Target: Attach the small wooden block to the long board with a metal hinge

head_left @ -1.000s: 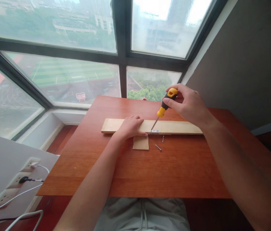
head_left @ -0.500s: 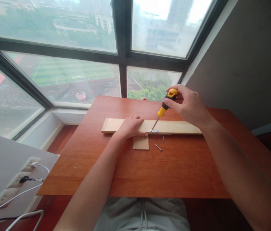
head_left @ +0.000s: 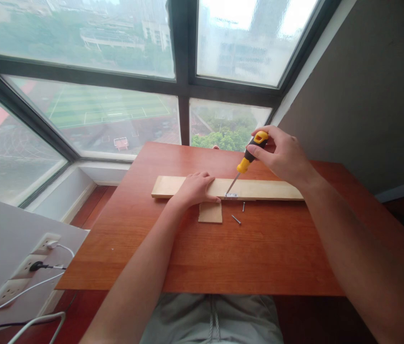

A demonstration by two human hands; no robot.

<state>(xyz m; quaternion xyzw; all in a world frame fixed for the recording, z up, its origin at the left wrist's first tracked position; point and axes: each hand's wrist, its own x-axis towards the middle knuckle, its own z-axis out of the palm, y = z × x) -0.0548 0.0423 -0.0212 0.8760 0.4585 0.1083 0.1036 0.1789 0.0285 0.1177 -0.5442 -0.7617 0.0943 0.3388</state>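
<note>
Under right hand (head_left: 283, 154), screwdriver (head_left: 246, 161), tilted

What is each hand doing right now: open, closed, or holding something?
Left hand: open, pressing flat on the long wooden board.
Right hand: closed on the screwdriver, tip at the metal bracket.

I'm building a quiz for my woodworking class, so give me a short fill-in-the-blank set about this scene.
1. The right hand grips a yellow-and-black ____ by its handle.
2. The ____ lies flat on the long board.
3. ____ loose screws lie on the table beside the small wood block.

Missing words: screwdriver; left hand; two.
</note>
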